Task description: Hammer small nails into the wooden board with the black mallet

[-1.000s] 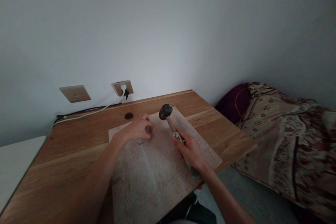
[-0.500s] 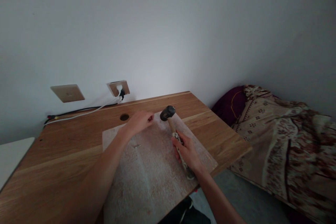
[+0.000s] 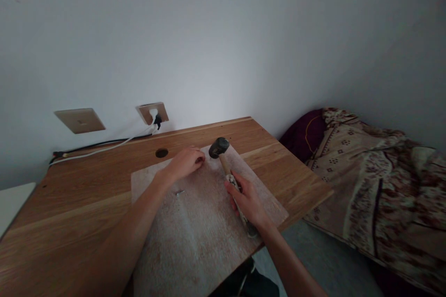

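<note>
My right hand (image 3: 247, 202) is wrapped round the wooden handle of a hammer (image 3: 223, 155). Its dark head hangs just above the far end of a pale board (image 3: 195, 232) lying on the wooden desk (image 3: 69, 195). My left hand (image 3: 186, 161) rests on the board's far end, fingers pinched together close to the hammer head; what they pinch is too small to make out. A small loose nail (image 3: 179, 192) lies on the board near my left wrist.
A round cable hole (image 3: 161, 152) is in the desk behind my left hand. Two wall plates (image 3: 152, 112) sit above the desk, one with a plug and white cable. A bed with a patterned blanket (image 3: 376, 185) lies to the right.
My left hand has slid a little to the right and its fingers have pinched together near the hammer head. The hammer has stayed almost in place, its head slightly lower.
</note>
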